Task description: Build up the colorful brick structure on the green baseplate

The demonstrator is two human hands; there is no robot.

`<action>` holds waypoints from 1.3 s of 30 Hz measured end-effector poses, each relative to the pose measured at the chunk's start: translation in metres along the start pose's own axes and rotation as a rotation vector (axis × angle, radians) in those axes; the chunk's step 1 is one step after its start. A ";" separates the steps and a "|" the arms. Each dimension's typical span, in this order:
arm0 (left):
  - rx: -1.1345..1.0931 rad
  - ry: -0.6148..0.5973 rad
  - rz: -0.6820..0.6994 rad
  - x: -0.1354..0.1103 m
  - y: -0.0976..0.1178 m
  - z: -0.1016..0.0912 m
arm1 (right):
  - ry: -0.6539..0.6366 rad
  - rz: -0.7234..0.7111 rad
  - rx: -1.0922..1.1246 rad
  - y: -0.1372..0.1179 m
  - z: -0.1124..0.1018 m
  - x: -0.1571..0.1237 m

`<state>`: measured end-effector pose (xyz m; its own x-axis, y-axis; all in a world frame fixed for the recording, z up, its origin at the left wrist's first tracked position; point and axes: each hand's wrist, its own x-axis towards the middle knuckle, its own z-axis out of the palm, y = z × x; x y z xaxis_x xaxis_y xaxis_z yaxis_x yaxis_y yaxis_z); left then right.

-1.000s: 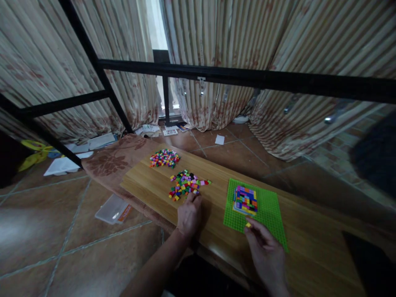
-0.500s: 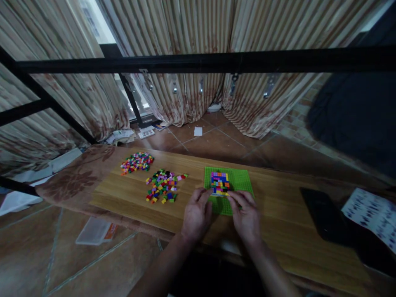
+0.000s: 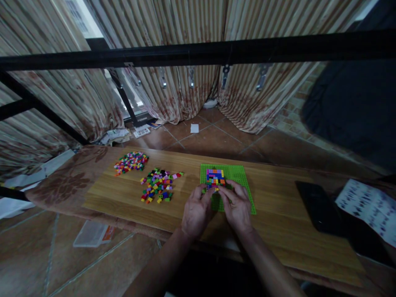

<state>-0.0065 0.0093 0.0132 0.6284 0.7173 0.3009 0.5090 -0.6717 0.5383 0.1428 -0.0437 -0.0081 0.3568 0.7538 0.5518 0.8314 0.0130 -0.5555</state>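
Observation:
A block of many-coloured toy bricks (image 3: 215,175) stands on a green studded baseplate (image 3: 236,177). At its near edge, my left hand (image 3: 197,212) has thumb and forefinger drawn together; whatever they grip is hidden. Close beside it, my right hand (image 3: 237,206) pinches at a small yellowish brick (image 3: 217,189), mostly covered by the fingers. The fingertips of both hands nearly meet there, over the baseplate. To the left lies a loose heap of toy bricks (image 3: 158,184) in mixed colours.
A second heap of small bricks (image 3: 131,161) lies farther back on the wooden tabletop (image 3: 182,165). At the right are a dark phone-like slab (image 3: 320,208) and a printed sheet (image 3: 368,208). A clear plastic lid (image 3: 89,234) is on the floor; a black rail (image 3: 173,55) crosses ahead.
My right hand has moved left along the near edge of the brick block, bringing its fingertips close to my left hand's. The camera view has shifted slightly.

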 end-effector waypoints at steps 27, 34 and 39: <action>0.261 -0.118 0.066 0.006 0.005 0.003 | -0.012 -0.074 0.008 0.011 0.003 0.001; 0.383 -0.107 0.093 0.006 0.008 0.003 | -0.025 -0.043 0.041 0.007 -0.003 0.003; 0.408 -0.103 0.081 0.005 0.007 0.004 | 0.067 0.282 0.283 0.015 -0.008 0.002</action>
<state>0.0027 0.0077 0.0160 0.7209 0.6507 0.2383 0.6333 -0.7583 0.1545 0.1589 -0.0472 -0.0105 0.5886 0.7095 0.3875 0.5504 -0.0006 -0.8349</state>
